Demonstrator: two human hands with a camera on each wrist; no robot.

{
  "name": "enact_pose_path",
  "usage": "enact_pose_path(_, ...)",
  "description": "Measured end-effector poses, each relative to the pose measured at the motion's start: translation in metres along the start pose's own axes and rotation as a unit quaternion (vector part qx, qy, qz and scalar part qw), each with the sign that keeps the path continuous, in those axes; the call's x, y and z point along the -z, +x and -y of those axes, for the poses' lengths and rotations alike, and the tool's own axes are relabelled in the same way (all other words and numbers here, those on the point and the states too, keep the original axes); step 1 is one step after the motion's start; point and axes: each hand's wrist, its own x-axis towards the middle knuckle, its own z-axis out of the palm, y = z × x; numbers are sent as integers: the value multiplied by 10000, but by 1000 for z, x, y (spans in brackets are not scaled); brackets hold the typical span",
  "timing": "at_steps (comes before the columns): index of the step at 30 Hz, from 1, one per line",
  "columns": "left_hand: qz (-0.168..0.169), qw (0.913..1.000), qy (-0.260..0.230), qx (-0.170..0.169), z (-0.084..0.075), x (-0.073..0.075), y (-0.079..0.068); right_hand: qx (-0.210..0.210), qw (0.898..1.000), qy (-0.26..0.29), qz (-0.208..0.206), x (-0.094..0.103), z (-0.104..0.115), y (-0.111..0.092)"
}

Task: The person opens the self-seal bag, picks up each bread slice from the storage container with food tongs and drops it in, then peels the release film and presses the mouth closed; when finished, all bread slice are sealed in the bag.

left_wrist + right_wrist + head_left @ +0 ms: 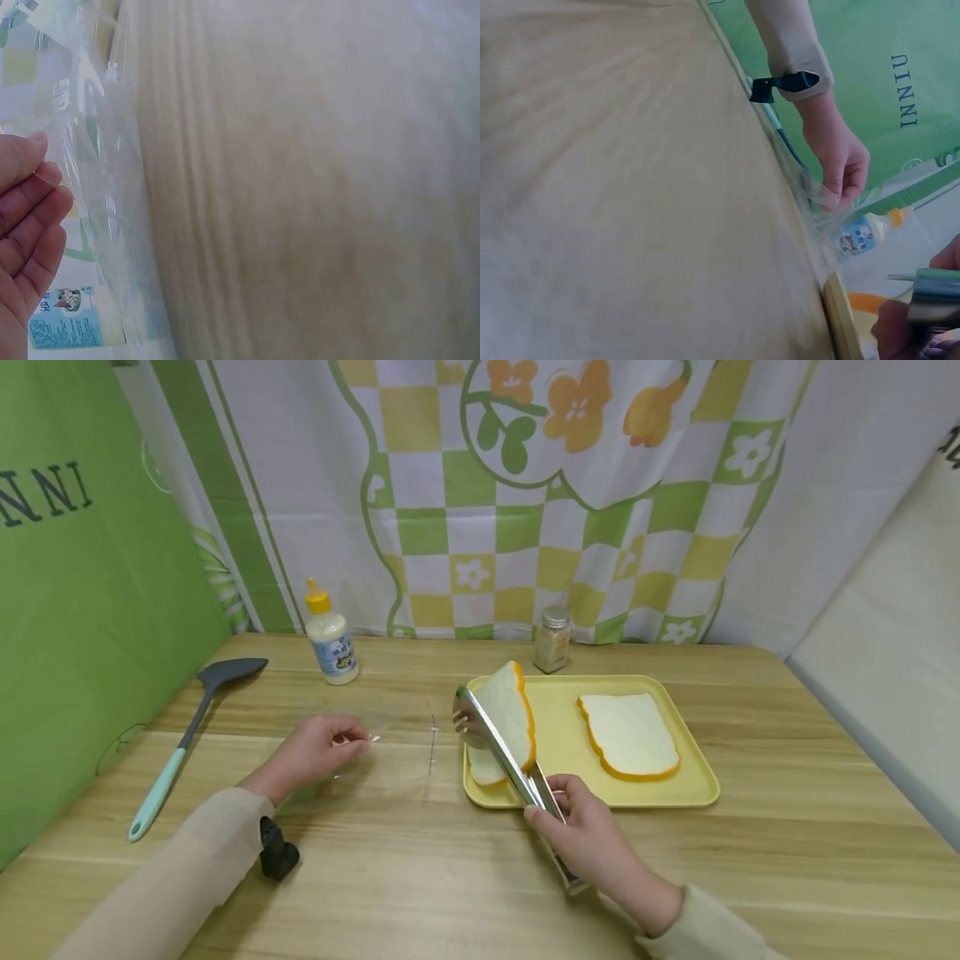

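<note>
My left hand [322, 747] pinches the edge of a clear plastic bag [112, 195] between thumb and forefinger, over the left-middle of the table. In the head view the bag is a faint sheet stretching to the right. My right hand [592, 835] grips metal tongs [510, 762], whose ends lie either side of a bread slice [507, 710] with an orange crust. This slice is tilted up over the left end of a yellow tray [557, 718]. Pale bread [484, 768] shows below it at the tray's left. A second slice [630, 735] lies flat on the tray's right side.
A squeeze bottle [333, 647] with a yellow cap stands behind the left hand. Behind the tray is a small seasoning jar [552, 639]. At far left lies a spatula [191, 727] with a mint handle. Curtains border the table's back and left.
</note>
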Motion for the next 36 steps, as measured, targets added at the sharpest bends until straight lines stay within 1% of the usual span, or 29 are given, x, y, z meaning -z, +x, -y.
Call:
enact_pose_path(3,-11,10000,46,-10,0,0,0,-92,9997,237,45,-4,-1,0)
enact_pose_path(7,-13,10000,82,-14,1,0,0,-90,9988,473,121,-7,-3,1)
enact_pose_path(9,-13,10000,77,8,2,0,0,-46,9986,498,147,-7,-4,2)
enact_pose_path(13,-36,10000,71,22,2,-1,0,76,9993,330,182,-4,-4,4)
enact_pose_path(16,-61,9999,81,12,1,-1,0,353,9990,43,284,3,-4,6)
enact_pose_path(18,-65,9999,86,7,1,-1,0,703,9966,-155,411,11,-5,8)
enact_pose_path(20,-58,9999,94,17,1,-1,0,1107,9912,-426,587,21,-6,11)
enact_pose_path(21,-52,9999,100,25,2,-1,1,1324,9872,-584,669,27,-6,14)
enact_pose_path(22,-45,9999,104,32,2,-1,1,1623,9806,-803,747,34,-6,16)
enact_pose_path(24,-45,9999,116,28,2,-1,1,2260,9608,-1342,878,48,-6,22)
enact_pose_path(25,-46,9999,119,19,2,-2,1,2562,9481,-1642,918,55,-6,26)
enact_pose_path(26,-47,9999,114,9,2,-2,1,2883,9330,-1928,959,62,-6,29)
enact_pose_path(28,-60,9999,98,-11,2,-2,2,3390,9037,-2418,995,76,-6,36)
enact_pose_path(29,-64,9999,89,-19,2,-2,2,3507,8944,-2557,1078,82,-6,39)
enact_pose_path(30,-51,10000,62,-29,2,-2,2,3565,8880,-2662,1166,88,-6,41)
enact_pose_path(32,-39,10000,23,1,2,-2,2,3596,8784,-2833,1372,98,-8,45)
enact_pose_path(36,0,10000,3,67,3,-3,1,3621,8663,-3034,1622,110,-15,50)
